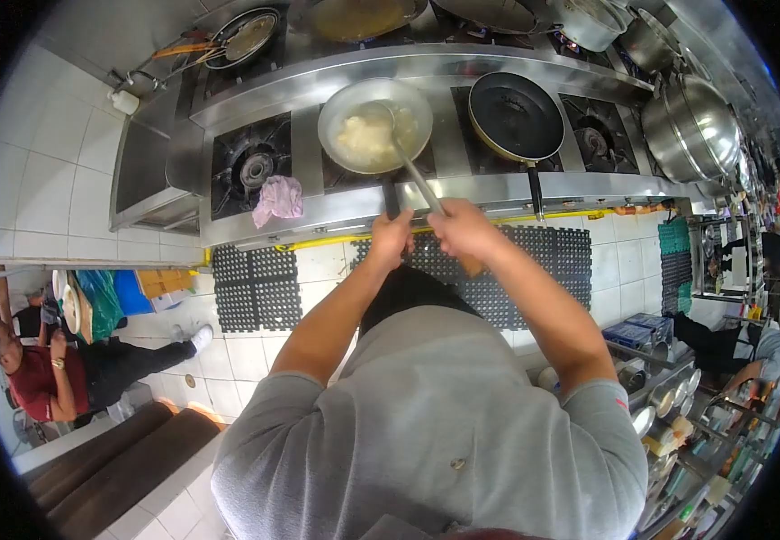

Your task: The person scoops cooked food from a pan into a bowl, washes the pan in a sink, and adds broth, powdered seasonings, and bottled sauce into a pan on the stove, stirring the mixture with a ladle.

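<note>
Pan (419, 103) with a silvery inside sits on the front row of the stove (318, 213), and some pale, lumpy food (363, 135) is in it. Left hand (392, 238) is closed round its black handle (391, 196), right hand (464, 227) is wrapped tight on a long metal ladle (419, 183) just beside it, scoop end down in the pan and the wooden end (471, 265) poking out below the fist. Right of the pan there's a black frying pan (516, 117), and well off past that a big steel pot (691, 130). Left of the pan you've got a bare burner (256, 168) with a crumpled pink cloth (278, 200) near it, and behind the pan a wide one (354, 18) with something yellowish in it. Way off to its left, somebody in a maroon top (34, 382).
</note>
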`<action>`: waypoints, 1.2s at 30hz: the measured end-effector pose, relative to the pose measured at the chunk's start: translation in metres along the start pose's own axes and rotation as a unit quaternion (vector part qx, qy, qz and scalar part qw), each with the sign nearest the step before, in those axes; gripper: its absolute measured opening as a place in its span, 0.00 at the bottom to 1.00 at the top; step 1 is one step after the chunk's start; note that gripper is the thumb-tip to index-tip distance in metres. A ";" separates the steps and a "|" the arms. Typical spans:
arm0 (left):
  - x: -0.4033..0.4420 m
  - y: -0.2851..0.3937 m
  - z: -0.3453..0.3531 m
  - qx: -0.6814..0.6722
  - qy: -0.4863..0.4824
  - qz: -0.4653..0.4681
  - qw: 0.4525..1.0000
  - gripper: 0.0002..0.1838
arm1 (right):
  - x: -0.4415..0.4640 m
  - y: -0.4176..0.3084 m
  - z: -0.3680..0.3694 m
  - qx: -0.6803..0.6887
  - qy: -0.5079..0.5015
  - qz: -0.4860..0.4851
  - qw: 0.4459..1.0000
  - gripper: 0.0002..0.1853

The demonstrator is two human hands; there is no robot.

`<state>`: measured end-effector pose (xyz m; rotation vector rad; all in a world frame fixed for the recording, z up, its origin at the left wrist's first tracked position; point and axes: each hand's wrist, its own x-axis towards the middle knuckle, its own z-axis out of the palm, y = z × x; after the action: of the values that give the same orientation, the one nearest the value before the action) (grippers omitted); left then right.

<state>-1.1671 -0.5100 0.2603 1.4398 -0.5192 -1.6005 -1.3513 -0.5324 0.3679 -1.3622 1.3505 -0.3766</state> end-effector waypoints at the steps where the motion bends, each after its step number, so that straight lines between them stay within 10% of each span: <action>1: -0.015 -0.001 -0.013 0.024 -0.032 0.006 0.999 0.16 | -0.015 -0.006 0.008 0.164 -0.053 0.079 0.982 0.09; 19: -0.084 0.100 -0.124 0.327 -0.312 -0.083 0.888 0.13 | -0.232 -0.114 0.075 0.633 0.059 0.141 0.759 0.25; 36: -0.171 -0.004 0.114 0.487 -0.621 -0.128 0.600 0.14 | -0.509 -0.058 0.130 0.703 0.436 0.022 0.562 0.17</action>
<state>-1.2889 -0.3957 0.3808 0.7105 -2.3814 -2.6064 -1.3653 -0.0606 0.6064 0.3692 1.1402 -1.7893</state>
